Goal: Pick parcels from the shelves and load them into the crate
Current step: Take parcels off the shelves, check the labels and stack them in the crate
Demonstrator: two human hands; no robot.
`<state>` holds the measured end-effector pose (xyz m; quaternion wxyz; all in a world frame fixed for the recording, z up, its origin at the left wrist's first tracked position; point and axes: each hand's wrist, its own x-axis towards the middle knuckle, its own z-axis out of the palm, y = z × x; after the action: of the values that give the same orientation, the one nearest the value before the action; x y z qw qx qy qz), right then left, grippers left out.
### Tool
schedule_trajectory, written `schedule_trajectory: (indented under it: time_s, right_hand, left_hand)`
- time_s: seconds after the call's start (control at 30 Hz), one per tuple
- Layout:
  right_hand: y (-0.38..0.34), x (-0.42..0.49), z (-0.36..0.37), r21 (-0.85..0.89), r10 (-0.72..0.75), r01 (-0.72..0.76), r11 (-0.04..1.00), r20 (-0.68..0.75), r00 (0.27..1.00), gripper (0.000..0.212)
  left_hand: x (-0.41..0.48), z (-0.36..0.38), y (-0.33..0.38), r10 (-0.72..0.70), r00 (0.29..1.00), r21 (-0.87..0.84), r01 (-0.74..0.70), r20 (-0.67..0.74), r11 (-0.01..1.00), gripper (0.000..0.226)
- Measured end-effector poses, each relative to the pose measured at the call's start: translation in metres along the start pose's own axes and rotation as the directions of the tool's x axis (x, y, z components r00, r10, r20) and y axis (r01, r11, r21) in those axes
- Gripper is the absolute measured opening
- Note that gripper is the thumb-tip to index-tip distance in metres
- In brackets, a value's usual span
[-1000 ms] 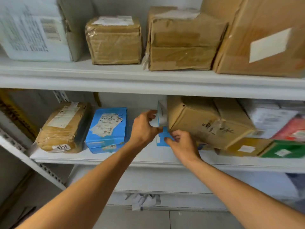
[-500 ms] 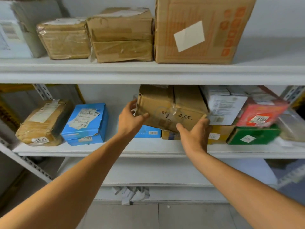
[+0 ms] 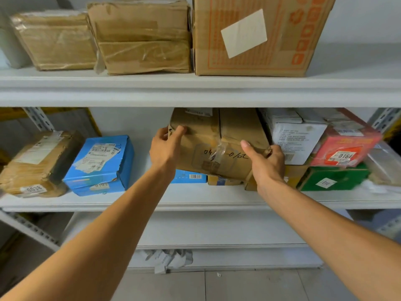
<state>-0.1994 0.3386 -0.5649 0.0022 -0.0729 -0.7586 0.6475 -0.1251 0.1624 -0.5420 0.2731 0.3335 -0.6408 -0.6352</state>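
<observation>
My two bare forearms reach up from the bottom corners over the tiled floor (image 3: 217,285). Paper scraps (image 3: 171,259) lie under the lowest shelf board.

On the middle shelf (image 3: 195,199), the left grip (image 3: 166,148) holds the upper left corner of a brown cardboard parcel (image 3: 208,148), thumb on the front face and fingers round the side. The right grip (image 3: 268,164) is curled round its lower right front corner, thumb lying on top. Both grips are clamped on that parcel. It has handwritten digits and torn tape on its front, and it sits on a flat blue box (image 3: 188,177) and a small yellowish box (image 3: 223,181).

Left of it, apart, stand a blue box (image 3: 102,164) and a taped brown parcel (image 3: 36,161). Just to its right is a white box (image 3: 297,137), then a red parcel (image 3: 345,148) on top of a green box (image 3: 334,179).

On the upper shelf (image 3: 195,92) are two taped brown parcels (image 3: 143,38) and a large carton (image 3: 260,35) with orange print.
</observation>
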Motion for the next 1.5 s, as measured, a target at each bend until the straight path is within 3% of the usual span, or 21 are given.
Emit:
schedule_trajectory:
  time_s: [0.07, 0.17, 0.27, 0.43, 0.47, 0.6, 0.67, 0.77, 0.83, 0.9, 1.1, 1.17, 1.23, 1.37, 1.5]
  right_hand:
    - [0.005, -0.005, -0.002, 0.081, -0.038, 0.039, 0.996, -0.011, 0.999, 0.043]
    - [0.007, -0.010, -0.004, 0.128, -0.043, 0.047, 0.991, -0.031, 0.999, 0.048]
    - [0.006, -0.007, -0.006, 0.025, -0.011, 0.012, 1.000, -0.038, 0.999, 0.052]
    - [0.011, 0.004, -0.017, 0.020, 0.027, -0.030, 0.999, 0.151, 0.988, 0.034]
    - [0.011, 0.007, -0.019, -0.005, 0.016, -0.015, 1.000, 0.205, 0.979, 0.037]
    - [0.019, 0.018, -0.026, -0.144, 0.082, -0.028, 0.989, 0.385, 0.919, 0.100]
    - [0.024, 0.016, -0.028, -0.186, 0.093, -0.006, 0.983, 0.466, 0.880, 0.114]
    - [0.030, 0.006, -0.034, -0.218, 0.108, 0.001, 0.976, 0.489, 0.865, 0.132]
    - [0.035, -0.003, -0.041, -0.188, 0.093, -0.008, 0.982, 0.451, 0.888, 0.130]
    - [0.045, -0.018, -0.049, -0.134, 0.084, -0.029, 0.991, 0.419, 0.904, 0.126]
    - [0.072, -0.060, -0.072, -0.130, 0.133, -0.080, 0.988, 0.479, 0.868, 0.099]
    - [0.069, -0.068, -0.078, -0.123, 0.132, -0.082, 0.989, 0.486, 0.864, 0.106]
    - [0.063, -0.076, -0.083, -0.131, 0.133, -0.076, 0.988, 0.516, 0.846, 0.114]
    - [0.048, -0.080, -0.088, -0.166, 0.117, -0.029, 0.986, 0.552, 0.825, 0.121]
    - [0.031, -0.080, -0.087, -0.065, 0.084, -0.059, 0.996, 0.524, 0.848, 0.129]
  left_hand:
    - [-0.009, -0.012, -0.005, -0.021, 1.000, -0.015, 0.021, 0.005, 1.000, 0.029]
    - [-0.025, -0.033, -0.020, -0.066, 0.997, -0.075, 0.068, 0.029, 0.995, 0.027]
    - [-0.029, -0.048, -0.027, -0.078, 0.989, -0.079, 0.088, 0.127, 0.993, 0.031]
    - [-0.012, -0.057, -0.011, -0.138, 0.933, -0.006, 0.149, 0.331, 0.989, 0.062]
    - [-0.008, -0.058, -0.008, -0.152, 0.914, 0.026, 0.154, 0.376, 0.988, 0.068]
    - [-0.010, -0.058, -0.010, -0.178, 0.887, 0.164, 0.117, 0.427, 0.979, 0.053]
    - [-0.016, -0.056, -0.018, -0.156, 0.910, 0.123, 0.117, 0.385, 0.985, 0.054]
    - [-0.022, -0.059, -0.029, -0.113, 0.914, 0.075, 0.091, 0.390, 0.993, 0.074]
    - [-0.031, -0.066, -0.033, -0.116, 0.887, 0.094, 0.082, 0.447, 0.992, 0.083]
    - [-0.049, -0.073, -0.041, -0.142, 0.900, 0.074, 0.122, 0.413, 0.990, 0.082]
    - [-0.102, -0.096, -0.059, -0.142, 0.952, 0.008, 0.145, 0.272, 0.989, 0.041]
    - [-0.112, -0.104, -0.056, -0.129, 0.959, 0.012, 0.130, 0.254, 0.991, 0.038]
    - [-0.123, -0.110, -0.050, -0.118, 0.961, 0.025, 0.115, 0.252, 0.993, 0.047]
    - [-0.131, -0.121, -0.032, -0.140, 0.935, 0.104, 0.112, 0.326, 0.988, 0.090]
    - [-0.139, -0.128, -0.017, -0.116, 0.930, 0.114, 0.081, 0.348, 0.990, 0.085]
